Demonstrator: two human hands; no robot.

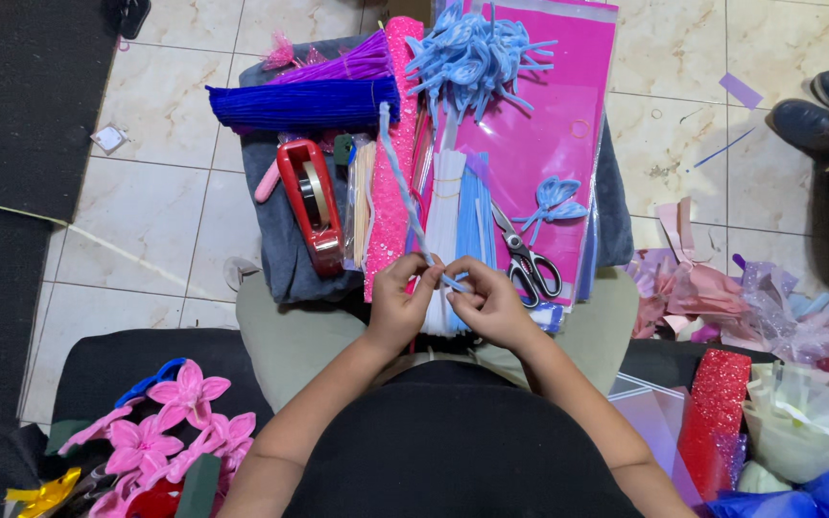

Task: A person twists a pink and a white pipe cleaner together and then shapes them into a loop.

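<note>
Light-blue pipe cleaner point(405, 192) held between both hands, its free length rising up and away over the lap. Left hand point(397, 305) and right hand point(494, 305) meet at the lower end of the pipe cleaner, fingers curled narrow and pinched on it; the exact fold or twist between the fingertips is probably too small to make out.

Before the hands, a grey cushion point(275, 240) carries the supplies. A clear flat packet of bright pink sheets point(568, 96), rectangular, lies at upper right, with a heap of bent blue pipe-cleaner shapes point(472, 48) on its top end and one small blue loop figure point(554, 201) near its middle. Scissors point(527, 259) with black handles rest on its lower edge, just beside the right hand. A long narrow strip of pink glitter sheet point(392, 144) runs down the centre, and bundles of white and pale-blue pipe cleaners point(453, 211) lie alongside it. A bundle of dark-blue pipe cleaners point(304, 104) lies crosswise at upper left, with a purple bundle point(338, 65) above it. A red tape dispenser point(309, 201) sits below these.

Pink pipe-cleaner flowers point(179, 427) lie at lower left. A red glitter roll point(714, 412) lies at lower right.
</note>
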